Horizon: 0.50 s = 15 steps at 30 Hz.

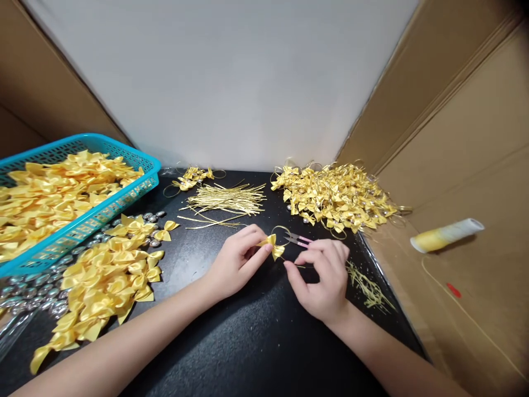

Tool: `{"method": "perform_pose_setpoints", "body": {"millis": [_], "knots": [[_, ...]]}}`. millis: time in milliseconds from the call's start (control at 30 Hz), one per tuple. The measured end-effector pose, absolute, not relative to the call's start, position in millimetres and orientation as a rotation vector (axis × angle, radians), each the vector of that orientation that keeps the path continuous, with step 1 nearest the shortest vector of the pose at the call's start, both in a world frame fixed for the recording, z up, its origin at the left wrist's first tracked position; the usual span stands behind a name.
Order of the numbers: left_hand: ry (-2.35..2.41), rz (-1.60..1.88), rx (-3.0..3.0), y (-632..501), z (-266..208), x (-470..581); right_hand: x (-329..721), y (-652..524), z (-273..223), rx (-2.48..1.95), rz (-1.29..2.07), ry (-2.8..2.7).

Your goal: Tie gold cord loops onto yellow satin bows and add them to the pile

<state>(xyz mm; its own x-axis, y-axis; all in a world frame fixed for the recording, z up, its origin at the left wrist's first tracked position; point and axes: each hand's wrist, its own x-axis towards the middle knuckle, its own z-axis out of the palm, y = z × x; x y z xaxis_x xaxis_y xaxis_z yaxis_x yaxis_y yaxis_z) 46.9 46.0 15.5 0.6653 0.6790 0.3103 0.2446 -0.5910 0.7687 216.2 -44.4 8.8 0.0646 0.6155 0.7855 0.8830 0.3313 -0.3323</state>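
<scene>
A yellow satin bow [274, 247] is pinched between the thumb and fingers of my left hand [239, 259], above the black table. A loop of gold cord [281, 227] arches behind the bow. My right hand [324, 278], just to the right, is closed with thumb and fingers on the cord's thin tail below the bow. Small snips with pink handles [303, 241] point left beside my right fingers. Their handle ends are hidden behind that hand, so whether it also grips them I cannot tell.
A turquoise basket [155, 165] of yellow bows stands left, with loose bows [103, 281] and silvery beads [41, 292] beside it. Cut gold cords [229, 198] lie ahead. Looped bows [334, 193] are heaped back right, near cord scraps [367, 286]. Cardboard walls [467, 138] flank the table.
</scene>
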Motion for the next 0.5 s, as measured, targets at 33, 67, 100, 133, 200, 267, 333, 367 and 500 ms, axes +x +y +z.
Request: {"method": "perform_pose_setpoints", "body": {"millis": [33,67,100,133,200,267,333,367,500], "knots": [[0.709,0.838,2.169,44,13,47,214,-45,9,-1.408,-0.245,-1.642],[0.706,0.893,2.176,41,11,47,211,-46,10,-1.437,-0.152,-1.657],[0.696,0.938,2.184,39,8,47,209,-46,10,-1.461,-0.080,-1.677],[0.676,0.974,2.190,36,6,47,207,-46,9,-1.484,-0.032,-1.690],[0.609,1.010,2.194,33,2,46,206,-45,9,-1.520,0.023,-1.696],[0.551,1.019,2.175,31,-1,46,206,-44,8,-1.541,0.057,-1.695],[0.547,1.019,2.130,30,-3,47,206,-44,7,-1.549,0.080,-1.695],[0.567,1.014,2.096,29,-3,47,206,-44,6,-1.551,0.082,-1.694],[0.700,0.937,1.766,24,-5,51,205,-44,5,-1.554,0.038,-1.665]]}}
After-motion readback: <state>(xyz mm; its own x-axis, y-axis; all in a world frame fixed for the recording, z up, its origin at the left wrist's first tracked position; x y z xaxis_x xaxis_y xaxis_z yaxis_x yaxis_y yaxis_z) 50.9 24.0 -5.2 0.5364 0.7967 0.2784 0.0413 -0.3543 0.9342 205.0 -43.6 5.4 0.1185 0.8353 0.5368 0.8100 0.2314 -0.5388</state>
